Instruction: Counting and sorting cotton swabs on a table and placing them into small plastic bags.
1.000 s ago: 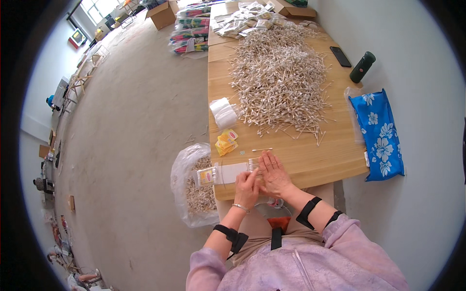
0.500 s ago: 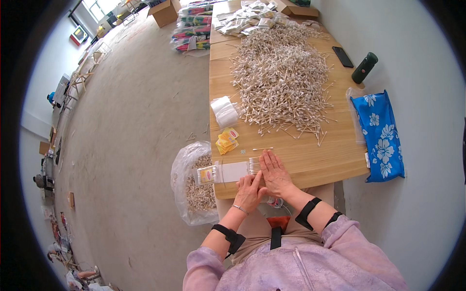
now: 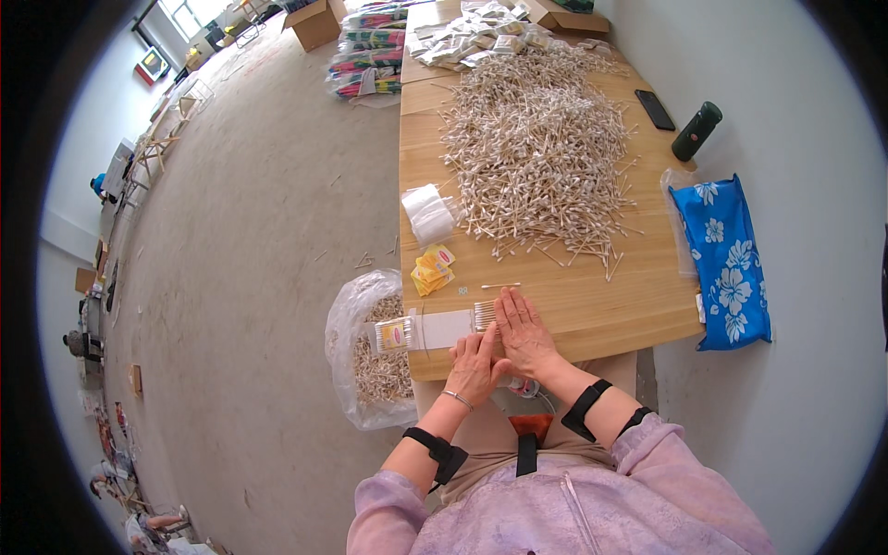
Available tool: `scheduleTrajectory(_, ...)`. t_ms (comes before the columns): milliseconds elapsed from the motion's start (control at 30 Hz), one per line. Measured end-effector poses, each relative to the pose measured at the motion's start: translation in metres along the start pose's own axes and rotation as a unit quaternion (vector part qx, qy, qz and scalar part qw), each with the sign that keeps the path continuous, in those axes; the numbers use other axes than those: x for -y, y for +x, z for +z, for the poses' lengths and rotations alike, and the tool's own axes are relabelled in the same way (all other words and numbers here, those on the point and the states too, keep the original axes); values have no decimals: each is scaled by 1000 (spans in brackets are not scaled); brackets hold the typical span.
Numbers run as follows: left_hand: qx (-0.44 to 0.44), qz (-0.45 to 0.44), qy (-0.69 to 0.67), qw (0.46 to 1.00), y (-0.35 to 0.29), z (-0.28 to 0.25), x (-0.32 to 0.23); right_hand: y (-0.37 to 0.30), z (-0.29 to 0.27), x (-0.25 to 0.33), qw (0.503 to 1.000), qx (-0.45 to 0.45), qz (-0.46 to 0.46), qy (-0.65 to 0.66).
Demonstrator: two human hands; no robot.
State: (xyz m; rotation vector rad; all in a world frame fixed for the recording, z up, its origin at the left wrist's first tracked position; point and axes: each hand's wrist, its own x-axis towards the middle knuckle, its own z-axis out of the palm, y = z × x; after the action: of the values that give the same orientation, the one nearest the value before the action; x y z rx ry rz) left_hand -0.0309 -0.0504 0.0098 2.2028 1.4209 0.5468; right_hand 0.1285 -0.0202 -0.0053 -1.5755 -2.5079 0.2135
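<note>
My right hand (image 3: 529, 338) lies flat on the near part of the table, fingers stretched out. Its edge is against a neat row of cotton swabs (image 3: 484, 315), partly hidden by my hands. My left hand (image 3: 473, 368) is beside it, palm down, fingers extended toward the lower end of the row. Left of the row is a flat white strip (image 3: 447, 329). Beyond that, at the table's left edge, sits a small pack of swabs with a yellow card (image 3: 394, 334). One loose swab (image 3: 500, 286) lies just past my right fingertips.
A large heap of cotton swabs (image 3: 546, 148) covers the table's middle, with white packets (image 3: 481, 32) behind. Clear bags (image 3: 428, 214) and yellow cards (image 3: 432, 269) lie left. A phone (image 3: 654, 109), green bottle (image 3: 696, 130) and blue flowered pack (image 3: 726, 264) line the right. A swab-filled bag (image 3: 347, 370) stands below.
</note>
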Motion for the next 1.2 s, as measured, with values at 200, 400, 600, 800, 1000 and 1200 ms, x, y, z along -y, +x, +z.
scheduleTrajectory(200, 5, -5, 29, 1000, 1, 0, 0, 1, -4, 2, 1000, 15, 2, 5)
scheduleTrajectory(400, 18, -23, 14, 999, 4, -2, -3, 1, -1, 1, 1000, 10, 3, -4)
scheduleTrajectory(600, 18, -24, 21, 999, 4, -1, -3, -1, 0, 1, 1000, 3, 1, -6)
scheduleTrajectory(800, 29, -39, 35, 998, 8, 0, -3, 0, 3, 0, 999, 8, -2, -52)
scheduleTrajectory(1000, 31, -45, 28, 998, 10, 0, -3, 1, 3, 0, 998, 4, -4, -61)
scheduleTrajectory(1200, 24, -61, 8, 998, 13, -2, -4, 1, -2, 1, 999, 19, -1, -32)
